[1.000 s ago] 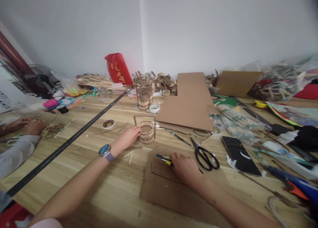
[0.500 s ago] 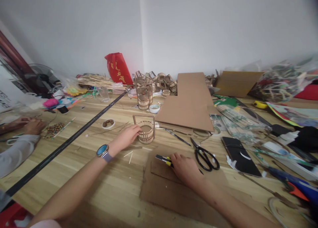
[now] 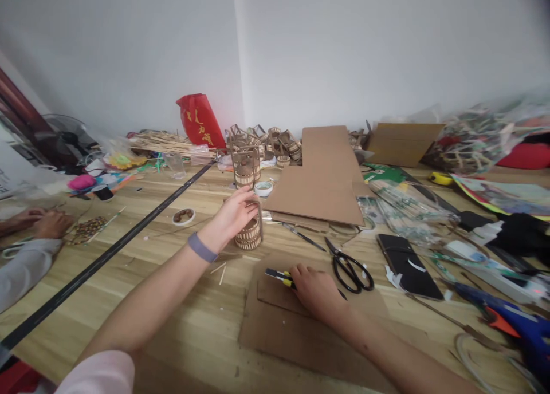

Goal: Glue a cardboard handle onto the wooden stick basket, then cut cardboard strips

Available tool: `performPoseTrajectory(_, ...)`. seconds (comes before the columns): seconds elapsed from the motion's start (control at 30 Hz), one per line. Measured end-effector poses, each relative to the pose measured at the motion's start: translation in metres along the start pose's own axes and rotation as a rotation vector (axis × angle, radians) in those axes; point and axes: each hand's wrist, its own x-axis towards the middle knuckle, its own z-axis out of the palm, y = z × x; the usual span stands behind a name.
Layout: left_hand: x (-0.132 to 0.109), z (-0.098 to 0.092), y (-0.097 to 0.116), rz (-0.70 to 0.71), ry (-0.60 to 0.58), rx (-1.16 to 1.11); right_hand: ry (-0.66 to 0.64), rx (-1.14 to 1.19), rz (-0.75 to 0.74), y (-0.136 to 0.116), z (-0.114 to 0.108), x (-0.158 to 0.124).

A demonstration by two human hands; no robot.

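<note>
A small round basket, woven in pale and dark strips with an upright brown handle, stands on the table in front of me. My left hand is turned with its wristband's underside showing, the fingers bent around the top of the handle and covering much of it. Flat on a piece of brown cardboard rests my right hand, closed over a yellow-and-black utility knife whose front end points left. Black-handled scissors lie just right of that hand.
Cardboard sheets lie behind the basket, with more small baskets piled by the wall. A white dish and a bowl of brown pieces stand nearby. A phone and glue gun lie right. A co-worker's hands are left.
My left hand has moved from the basket's left rim up to its handle and the wrist has turned over. My right hand stays on the utility knife. The view has shifted slightly.
</note>
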Motion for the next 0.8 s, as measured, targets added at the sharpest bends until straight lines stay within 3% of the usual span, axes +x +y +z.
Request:
performPoseTrajectory(0.17, 0.012, -0.023, 0.018, -0.074, -0.088, 0.109, 0.019, 0.02, -0.002, 0.001, 0.003, 0.0)
performPoseTrajectory(0.37, 0.02, -0.044, 0.015, -0.075, -0.168, 0.35, 0.024, 0.031, 0.004, 0.001, 0.003, -0.001)
performPoseTrajectory(0.57, 0.025, -0.054, 0.015, 0.098, -0.252, 0.639, 0.027, 0.023, 0.0, 0.002, 0.003, -0.001)
performPoseTrajectory(0.8, 0.051, -0.06, 0.023, 0.309, -0.306, 0.934, 0.025, 0.023, 0.003, 0.002, 0.004, 0.0)
